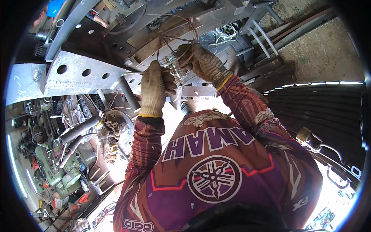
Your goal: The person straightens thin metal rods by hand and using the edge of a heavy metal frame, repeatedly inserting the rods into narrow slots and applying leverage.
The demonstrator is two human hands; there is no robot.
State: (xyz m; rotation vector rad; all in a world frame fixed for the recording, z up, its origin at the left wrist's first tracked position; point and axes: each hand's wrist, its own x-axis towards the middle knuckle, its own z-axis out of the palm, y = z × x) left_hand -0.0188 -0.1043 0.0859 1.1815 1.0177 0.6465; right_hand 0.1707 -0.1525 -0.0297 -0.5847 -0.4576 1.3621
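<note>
Holding a bent-rod metal frame (159,48), a curved hoop crossed by thin straight rods, just short of twelve o'clock. Wraps the left grip (155,83), between ten and eleven o'clock, around the lower end of one straight rod, fingers curled in. Bends the right grip (205,63), between twelve and one, over the hoop's near right side, fingers drawn together on it; cannot tell exactly how the hidden fingertips meet the metal. Wears knitted gloves (152,101) with yellow cuff edges, and a purple-and-maroon jersey (216,150) spreading across six o'clock. Has a pale steel plate (73,82) with a row of round holes near ten o'clock, a grey pipe (129,94) nearer in, beside the left grip, and a tangle of white cord (226,33) at one. Faces a green machine (45,164) past eight o'clock, dark corrugated sheeting (324,104) at three, and a brass-coloured padlock (304,134) just past that.
</note>
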